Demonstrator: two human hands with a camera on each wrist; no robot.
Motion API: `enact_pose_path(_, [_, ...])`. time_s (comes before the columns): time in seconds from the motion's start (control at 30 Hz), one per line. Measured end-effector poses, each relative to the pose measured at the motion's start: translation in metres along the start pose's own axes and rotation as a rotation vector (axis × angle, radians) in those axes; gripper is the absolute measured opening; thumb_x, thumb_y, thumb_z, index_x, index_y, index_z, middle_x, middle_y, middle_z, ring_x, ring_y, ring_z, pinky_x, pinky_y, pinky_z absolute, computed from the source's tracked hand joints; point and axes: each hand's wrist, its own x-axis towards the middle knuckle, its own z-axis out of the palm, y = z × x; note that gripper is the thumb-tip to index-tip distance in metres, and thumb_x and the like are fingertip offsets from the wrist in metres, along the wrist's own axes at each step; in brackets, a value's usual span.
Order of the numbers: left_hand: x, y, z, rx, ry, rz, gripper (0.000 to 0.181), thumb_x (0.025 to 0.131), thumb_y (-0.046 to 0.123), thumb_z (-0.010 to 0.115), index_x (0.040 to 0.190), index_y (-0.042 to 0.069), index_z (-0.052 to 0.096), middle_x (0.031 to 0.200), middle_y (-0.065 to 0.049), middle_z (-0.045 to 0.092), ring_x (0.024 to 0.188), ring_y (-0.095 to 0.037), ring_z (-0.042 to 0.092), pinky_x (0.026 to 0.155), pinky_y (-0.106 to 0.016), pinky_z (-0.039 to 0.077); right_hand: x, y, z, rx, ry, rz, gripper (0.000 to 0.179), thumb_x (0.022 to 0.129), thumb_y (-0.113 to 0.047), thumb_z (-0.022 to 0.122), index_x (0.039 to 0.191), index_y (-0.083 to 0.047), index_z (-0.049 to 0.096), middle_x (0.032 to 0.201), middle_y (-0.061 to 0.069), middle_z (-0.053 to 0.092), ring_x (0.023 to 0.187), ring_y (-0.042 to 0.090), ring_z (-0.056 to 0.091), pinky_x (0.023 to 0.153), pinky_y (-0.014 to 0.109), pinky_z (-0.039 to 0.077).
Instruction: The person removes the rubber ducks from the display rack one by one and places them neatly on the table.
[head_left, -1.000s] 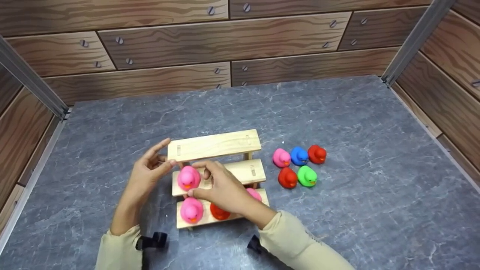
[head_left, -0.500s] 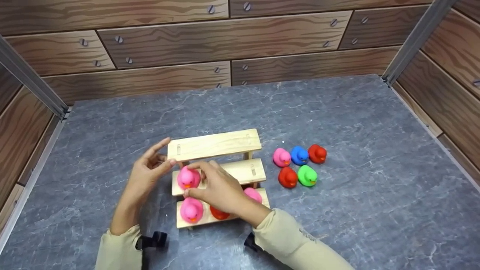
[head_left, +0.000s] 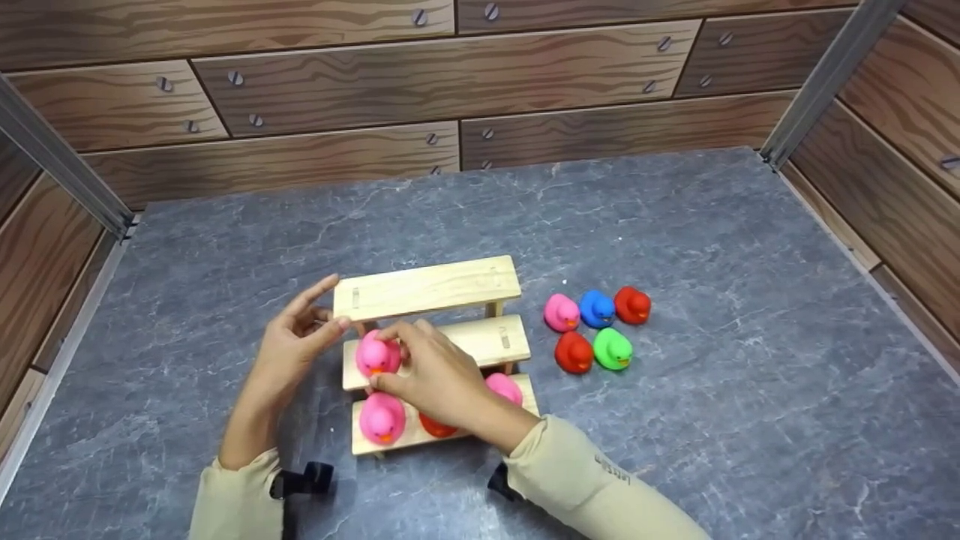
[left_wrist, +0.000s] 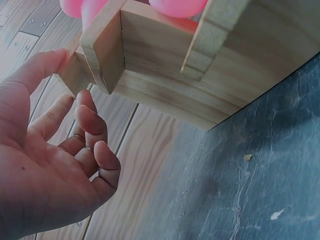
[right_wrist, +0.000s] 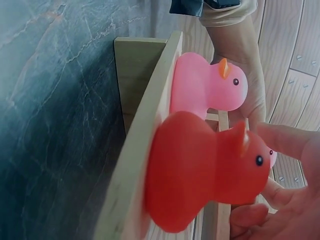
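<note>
A pink rubber duck (head_left: 377, 354) sits at the left end of the middle step of a three-step wooden stand (head_left: 427, 287). My right hand (head_left: 442, 382) pinches this duck between thumb and index finger. At the top step's left end, my left hand (head_left: 291, 349) grips the plank, thumb on its front edge and index finger at the back corner. The left hand's other fingers (left_wrist: 107, 155) curl loosely in the left wrist view. Along the lowest step stand a pink duck (head_left: 382, 420), a red duck (right_wrist: 185, 170) and another pink duck (head_left: 504, 388), partly covered by my right arm.
Right of the stand, several ducks rest on the grey marbled table (head_left: 712, 300): a pink one (head_left: 562, 313), a blue one (head_left: 598, 308), two red ones and a green one (head_left: 613, 349). Wood-patterned walls (head_left: 420, 82) enclose the table's back and sides.
My right hand has shifted slightly left, its thumb and index finger closing in on the pink duck on the middle step. The left hand stays at the top plank.
</note>
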Motion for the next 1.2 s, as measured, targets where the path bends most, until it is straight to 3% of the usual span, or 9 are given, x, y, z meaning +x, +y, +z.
enact_pose_path(0.63, [0.001, 0.001, -0.001, -0.003, 0.01, 0.0, 0.058, 0.088, 0.007, 0.069, 0.142, 0.018, 0.049, 0.085, 0.0, 0.057, 0.073, -0.009, 0.051, 0.068, -0.02, 0.044, -0.02, 0.029, -0.035, 0.136, -0.036, -0.023, 0.04, 0.082, -0.019, 0.075, 0.119, -0.012, 0.062, 0.099, 0.002, 0.057, 0.086, 0.015, 0.053, 0.078, 0.03, 0.046])
enact_pose_path(0.97, [0.0, 0.001, -0.001, 0.01, 0.01, -0.001, 0.057, 0.089, 0.008, 0.069, 0.141, 0.019, 0.05, 0.086, 0.0, 0.057, 0.074, -0.009, 0.053, 0.069, -0.02, 0.044, -0.031, 0.047, -0.065, 0.18, -0.009, -0.065, 0.036, 0.083, -0.014, 0.075, 0.116, -0.009, 0.062, 0.089, 0.004, 0.055, 0.076, 0.015, 0.05, 0.068, 0.021, 0.042])
enact_pose_path(1.2, [0.001, 0.0, -0.001, 0.009, 0.006, -0.005, 0.057, 0.089, 0.01, 0.069, 0.141, 0.02, 0.05, 0.086, 0.0, 0.057, 0.074, -0.009, 0.053, 0.069, -0.021, 0.044, -0.039, 0.058, -0.085, 0.151, 0.003, -0.067, 0.038, 0.083, -0.015, 0.075, 0.118, -0.007, 0.061, 0.089, 0.008, 0.057, 0.072, 0.014, 0.05, 0.066, 0.021, 0.043])
